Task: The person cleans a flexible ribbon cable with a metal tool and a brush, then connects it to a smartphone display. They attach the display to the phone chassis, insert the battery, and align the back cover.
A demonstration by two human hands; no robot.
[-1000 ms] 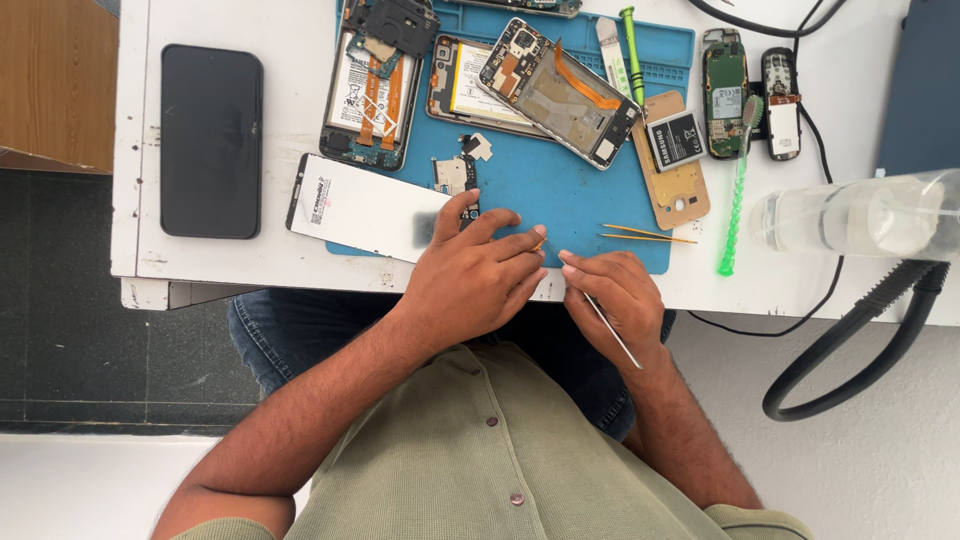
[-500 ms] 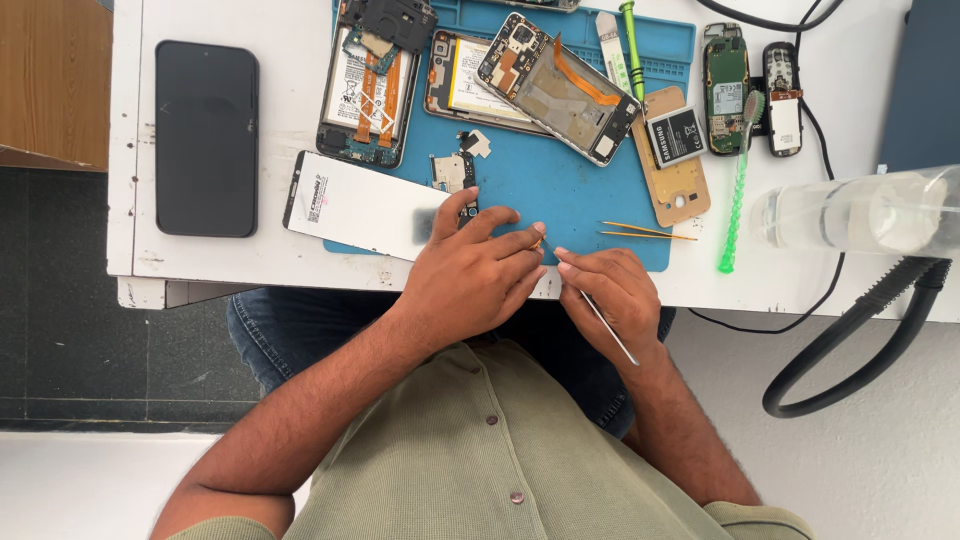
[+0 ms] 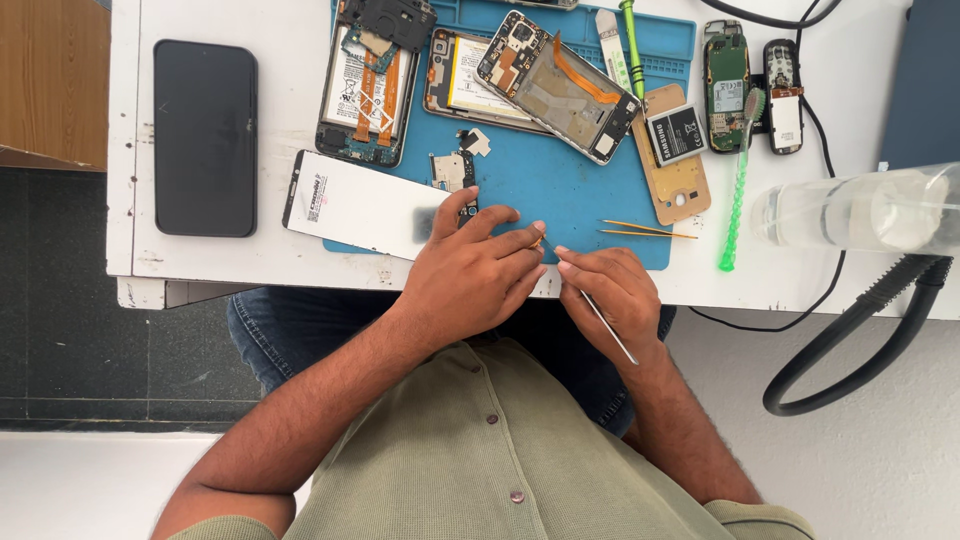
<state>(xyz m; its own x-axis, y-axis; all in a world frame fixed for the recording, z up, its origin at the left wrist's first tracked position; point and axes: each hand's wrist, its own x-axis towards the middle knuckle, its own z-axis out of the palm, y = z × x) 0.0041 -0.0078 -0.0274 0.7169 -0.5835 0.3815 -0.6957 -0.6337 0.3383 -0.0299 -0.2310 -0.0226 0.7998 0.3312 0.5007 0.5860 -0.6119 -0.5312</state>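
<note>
I note a thin metal probe tool (image 3: 605,322) at lower centre of the frame, pinched in the right hand (image 3: 612,292). The left hand (image 3: 475,275) is curled closed beside it; its contents are hidden. Both rest at the lower edge of the blue rectangular work mat (image 3: 560,190), brass tweezers (image 3: 645,230) just right.

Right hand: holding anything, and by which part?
The right hand holds a thin metal rod tool, pinched near its front end; the rear shaft trails past the wrist. The tip is hidden between both hands.
</note>
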